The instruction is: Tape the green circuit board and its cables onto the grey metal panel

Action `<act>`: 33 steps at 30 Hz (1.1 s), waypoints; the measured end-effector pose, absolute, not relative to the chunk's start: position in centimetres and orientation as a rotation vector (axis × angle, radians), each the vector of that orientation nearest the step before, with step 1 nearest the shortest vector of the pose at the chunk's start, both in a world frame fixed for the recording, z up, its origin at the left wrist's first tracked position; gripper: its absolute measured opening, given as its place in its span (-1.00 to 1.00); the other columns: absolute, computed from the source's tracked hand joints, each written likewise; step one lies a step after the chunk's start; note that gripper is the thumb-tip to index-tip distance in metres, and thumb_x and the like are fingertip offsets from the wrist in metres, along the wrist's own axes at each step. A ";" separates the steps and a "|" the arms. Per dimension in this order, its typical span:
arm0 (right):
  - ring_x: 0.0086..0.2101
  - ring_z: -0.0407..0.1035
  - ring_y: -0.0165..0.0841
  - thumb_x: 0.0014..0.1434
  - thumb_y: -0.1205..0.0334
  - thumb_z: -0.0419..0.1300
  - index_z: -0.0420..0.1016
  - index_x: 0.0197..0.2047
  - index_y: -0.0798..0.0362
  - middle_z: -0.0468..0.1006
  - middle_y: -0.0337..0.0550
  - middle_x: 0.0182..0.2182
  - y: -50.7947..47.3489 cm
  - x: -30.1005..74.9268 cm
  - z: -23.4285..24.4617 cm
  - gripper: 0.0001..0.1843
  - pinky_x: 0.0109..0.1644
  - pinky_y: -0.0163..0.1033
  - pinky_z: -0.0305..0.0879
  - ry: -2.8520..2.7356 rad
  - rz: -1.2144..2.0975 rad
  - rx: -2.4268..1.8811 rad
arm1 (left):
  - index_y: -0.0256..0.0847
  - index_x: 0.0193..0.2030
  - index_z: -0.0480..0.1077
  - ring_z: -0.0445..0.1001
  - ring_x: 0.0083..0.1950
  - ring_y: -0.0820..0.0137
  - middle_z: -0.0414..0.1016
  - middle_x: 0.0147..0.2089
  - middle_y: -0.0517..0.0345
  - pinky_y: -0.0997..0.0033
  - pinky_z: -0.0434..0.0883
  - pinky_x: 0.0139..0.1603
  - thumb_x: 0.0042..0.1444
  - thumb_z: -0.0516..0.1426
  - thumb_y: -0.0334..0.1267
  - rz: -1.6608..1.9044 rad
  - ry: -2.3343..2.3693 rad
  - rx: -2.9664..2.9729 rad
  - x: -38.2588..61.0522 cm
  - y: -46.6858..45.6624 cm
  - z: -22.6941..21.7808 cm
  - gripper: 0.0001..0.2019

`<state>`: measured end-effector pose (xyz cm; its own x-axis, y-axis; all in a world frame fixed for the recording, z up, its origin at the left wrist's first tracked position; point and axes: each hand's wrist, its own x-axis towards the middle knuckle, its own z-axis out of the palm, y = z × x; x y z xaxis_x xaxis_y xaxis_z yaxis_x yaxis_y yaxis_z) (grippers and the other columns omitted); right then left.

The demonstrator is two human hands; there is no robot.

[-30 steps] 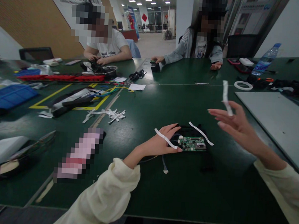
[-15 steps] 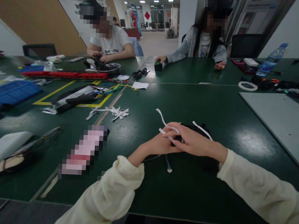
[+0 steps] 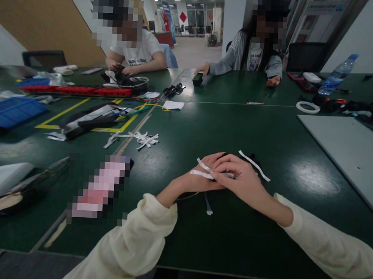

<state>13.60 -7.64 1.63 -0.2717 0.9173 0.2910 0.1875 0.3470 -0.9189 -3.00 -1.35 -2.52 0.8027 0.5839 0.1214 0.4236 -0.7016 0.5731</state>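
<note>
My right hand (image 3: 242,175) is closed, its thumb and fingers pinched on a thin white strip (image 3: 201,173) over the back of my left hand. A second white strip (image 3: 204,164) meets it at the fingertips; I cannot tell whether that one is held too. My left hand (image 3: 193,180) lies beneath, its fingers mostly hidden behind the right. Under both hands is a dark object, largely covered, with a grey cable end (image 3: 208,205) sticking out toward me. Another white strip (image 3: 254,164) lies just beyond my right hand.
A heap of white strips (image 3: 146,140) lies left of my hands, near a phone (image 3: 104,183). A grey board (image 3: 339,139) and white tape roll (image 3: 307,107) are on the right. Two people sit opposite; one person's hand (image 3: 203,68) holds a small black box (image 3: 197,79).
My right hand has shifted slightly right, fingers now bunched at the strips. The strips over my left hand have turned and moved down. Opposite, the person's small box has tilted.
</note>
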 end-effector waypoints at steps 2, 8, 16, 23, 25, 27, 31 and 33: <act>-0.30 0.40 -0.40 0.12 0.14 0.21 0.54 -0.32 0.04 0.50 -0.17 -0.32 -7.5 13.3 1.4 -0.84 -0.21 -0.23 0.36 -1.569 1.237 -1.053 | -0.22 0.27 0.12 -0.02 0.39 0.10 0.01 0.37 -0.16 -0.02 0.04 0.34 0.05 0.16 0.06 0.372 0.767 2.496 -3.1 -1.3 -2.9 -0.30; -0.51 0.39 -0.51 0.06 0.09 0.26 0.51 -0.26 0.08 0.49 -0.26 -0.51 -7.7 12.4 1.3 -0.75 -0.56 -0.46 0.16 -1.144 1.699 -1.038 | -0.14 0.30 0.06 -0.04 0.40 0.12 0.02 0.37 -0.09 0.01 0.04 0.34 0.06 0.16 0.00 0.354 0.721 2.498 -3.5 -1.2 -2.9 -0.30; -0.31 0.52 -0.34 -0.08 0.04 0.36 0.56 -0.26 0.11 0.59 -0.06 -0.26 -12.1 9.3 0.2 -0.63 -0.33 -0.36 0.40 -0.731 1.897 -1.009 | -0.27 0.33 -0.04 -0.04 0.40 0.18 -0.04 0.39 -0.17 0.11 0.02 0.34 0.16 0.05 -0.15 0.288 0.782 2.632 -2.9 -0.8 -3.5 -0.37; -0.45 0.50 -0.38 -0.11 -0.02 0.35 0.56 -0.40 0.09 0.58 -0.13 -0.39 -11.3 8.1 -0.1 -0.66 -0.48 -0.39 0.35 -0.756 1.712 -0.977 | -0.17 0.34 -0.13 -0.13 0.43 0.26 -0.14 0.42 -0.06 0.08 -0.02 0.36 0.18 -0.09 -0.38 0.272 0.848 2.535 -2.6 -1.1 -3.2 -0.42; -0.47 0.49 -0.39 -0.09 -0.04 0.34 0.56 -0.38 0.09 0.58 -0.13 -0.39 -11.0 8.2 -0.3 -0.65 -0.50 -0.39 0.33 -0.785 1.678 -0.981 | -0.14 0.36 -0.18 -0.20 0.44 0.24 -0.24 0.44 -0.05 0.06 -0.03 0.37 0.17 -0.07 -0.36 0.300 0.820 2.475 -2.6 -1.3 -2.7 -0.39; -0.50 0.49 -0.39 -0.08 -0.05 0.33 0.56 -0.35 0.10 0.57 -0.14 -0.43 -11.0 8.4 -0.4 -0.64 -0.54 -0.40 0.29 -0.807 1.660 -0.995 | -0.14 0.35 -0.15 -0.20 0.44 0.20 -0.27 0.44 -0.06 0.06 -0.02 0.37 0.17 -0.02 -0.29 0.383 0.806 2.408 -2.4 -1.4 -2.4 -0.38; -0.53 0.48 -0.37 -0.07 -0.06 0.32 0.55 -0.34 0.12 0.56 -0.13 -0.47 -11.4 8.4 -0.5 -0.61 -0.62 -0.44 0.16 -0.825 1.626 -1.030 | -0.18 0.27 0.05 0.10 0.33 0.12 0.08 0.32 -0.13 0.03 0.14 0.30 0.13 0.09 -0.12 0.680 0.920 2.262 -1.6 -1.5 -2.6 -0.42; -0.52 0.48 -0.37 -0.06 -0.07 0.30 0.54 -0.33 0.13 0.58 -0.09 -0.43 -11.5 8.3 -0.7 -0.59 -0.64 -0.45 0.10 -0.838 1.615 -1.046 | -0.19 0.20 0.14 0.25 0.23 0.13 0.24 0.21 -0.12 0.02 0.24 0.22 0.14 0.09 -0.11 0.816 1.024 2.209 -1.4 -1.3 -3.0 -0.49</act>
<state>8.29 -11.47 -0.65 -0.1297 0.9641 -0.2319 -0.3657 -0.2639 -0.8926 -1.39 -1.30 -3.04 0.5216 0.8037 0.2865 0.4590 -0.5473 0.6999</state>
